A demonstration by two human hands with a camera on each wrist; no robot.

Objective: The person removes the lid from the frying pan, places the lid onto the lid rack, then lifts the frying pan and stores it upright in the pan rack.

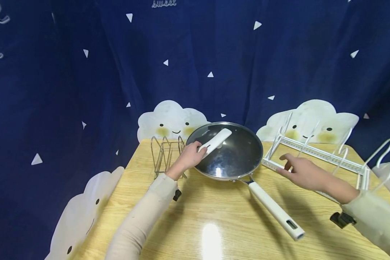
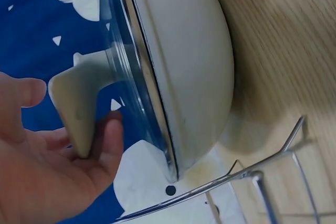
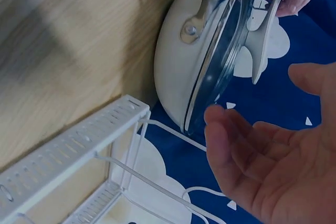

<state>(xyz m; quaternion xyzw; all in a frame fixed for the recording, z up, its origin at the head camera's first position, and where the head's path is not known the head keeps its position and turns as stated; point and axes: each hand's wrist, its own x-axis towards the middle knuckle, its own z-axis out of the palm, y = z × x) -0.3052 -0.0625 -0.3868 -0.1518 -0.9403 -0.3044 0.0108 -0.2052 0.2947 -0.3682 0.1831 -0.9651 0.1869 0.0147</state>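
Left hand (image 1: 188,157) has its fingers curled on the near end of the lid handle (image 1: 216,142), glass lid (image 1: 229,153) sitting on the pan (image 2: 194,72). Right hand (image 1: 303,172) hovers open, holding nothing, just beside the white rack (image 1: 315,153); head view hides its fingertips.

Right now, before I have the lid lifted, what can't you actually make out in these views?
- Pan contents: head view, glare on the glass lid masks the inside.
- Left hand grip: head view, its fingertips are hidden under the lid handle.
- Right hand contact with the white rack: head view, the hand covers the rail; the right wrist view shows only an open palm.
- Wire rack: cut off by the left wrist view's edge.
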